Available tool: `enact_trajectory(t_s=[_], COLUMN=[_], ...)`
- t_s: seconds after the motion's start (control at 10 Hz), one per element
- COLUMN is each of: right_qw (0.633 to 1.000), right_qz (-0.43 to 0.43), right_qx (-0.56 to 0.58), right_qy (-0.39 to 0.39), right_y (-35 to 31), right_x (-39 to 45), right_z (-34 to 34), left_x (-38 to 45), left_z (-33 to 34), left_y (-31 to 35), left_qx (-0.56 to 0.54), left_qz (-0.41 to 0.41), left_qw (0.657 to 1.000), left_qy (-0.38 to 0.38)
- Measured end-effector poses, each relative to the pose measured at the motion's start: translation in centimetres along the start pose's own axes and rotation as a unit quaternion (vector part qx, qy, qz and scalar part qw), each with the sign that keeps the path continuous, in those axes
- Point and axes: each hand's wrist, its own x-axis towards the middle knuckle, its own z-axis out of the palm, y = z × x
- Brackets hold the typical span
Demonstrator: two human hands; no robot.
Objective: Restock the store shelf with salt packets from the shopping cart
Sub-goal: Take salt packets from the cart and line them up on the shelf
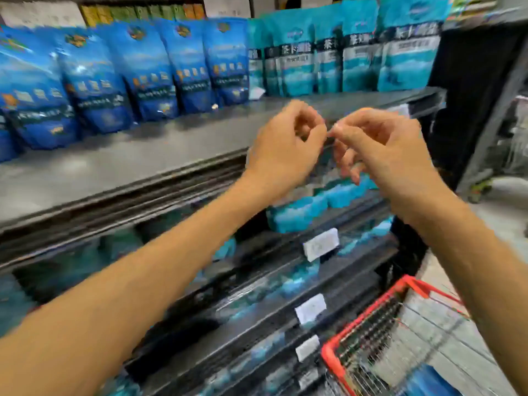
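Note:
My left hand (288, 144) and my right hand (383, 147) are raised side by side in front of the grey shelf (137, 158), fingers curled and fingertips meeting. Between them they pinch the top edge of a teal salt packet (303, 212), which hangs blurred below the hands, in front of the shelf's front rail. Teal salt packets (357, 52) of the same kind stand upright at the back right of the shelf. The red-rimmed shopping cart (368, 312) is at the bottom right, with something blue (428, 381) lying in it.
Dark blue packets (143, 70) stand in a row at the back left of the shelf. Lower shelves with white price tags (320, 244) hold more teal packets. A dark upright panel (468, 90) closes the shelf on the right.

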Motion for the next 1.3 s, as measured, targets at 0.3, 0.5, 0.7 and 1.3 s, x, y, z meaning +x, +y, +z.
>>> enact_trajectory(t_s=[0.3, 0.5, 0.7, 1.3], right_qw=[0.915, 0.782, 0.646, 0.467], right_qz=[0.209, 0.418, 0.675, 0.787], right_qx=[-0.107, -0.142, -0.159, -0.152], right_qy=[0.329, 0.440, 0.319, 0.374], right_y=[11.3, 21.3, 35.3, 60.0], right_x=[-20.0, -34.4, -51.5, -64.5], right_z=[-17.7, -24.6, -26.5, -24.5], left_x=[-13.7, -25.6, -37.7, -48.2], left_z=[27.3, 41.3, 50.7, 57.5], left_y=[-4.2, -13.6, -25.3, -43.5], left_qx=[-0.169, -0.031, 0.187, 0.371], left_qz=[-0.127, -0.256, -0.272, -0.329], left_qw=[0.926, 0.830, 0.704, 0.715], left_qy=[-0.313, -0.495, -0.629, -0.493])
